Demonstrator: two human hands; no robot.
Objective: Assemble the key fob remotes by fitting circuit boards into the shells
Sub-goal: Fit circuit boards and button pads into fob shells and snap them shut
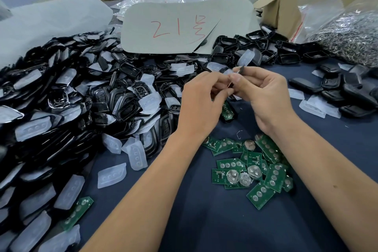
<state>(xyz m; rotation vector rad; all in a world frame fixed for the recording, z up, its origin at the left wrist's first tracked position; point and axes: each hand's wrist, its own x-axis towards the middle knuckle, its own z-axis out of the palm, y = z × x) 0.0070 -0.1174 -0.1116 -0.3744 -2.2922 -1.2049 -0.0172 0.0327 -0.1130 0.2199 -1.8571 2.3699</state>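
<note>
My left hand (201,101) and my right hand (266,92) meet above the dark blue cloth, fingers curled around a small part between them. A translucent rubber button pad (228,72) and a thin dark edge stick out above the fingertips. Just below the hands lies a black shell with a green circuit board (227,110) in it. A loose heap of green circuit boards (253,168) with round battery clips lies near my right forearm. One more green board (78,211) lies at the lower left.
A big pile of black shells and translucent pads (81,98) fills the left side. More black shells (347,92) lie at the right. A grey card with red writing (184,26), cardboard boxes (282,12) and a bag of metal rings (347,32) stand behind.
</note>
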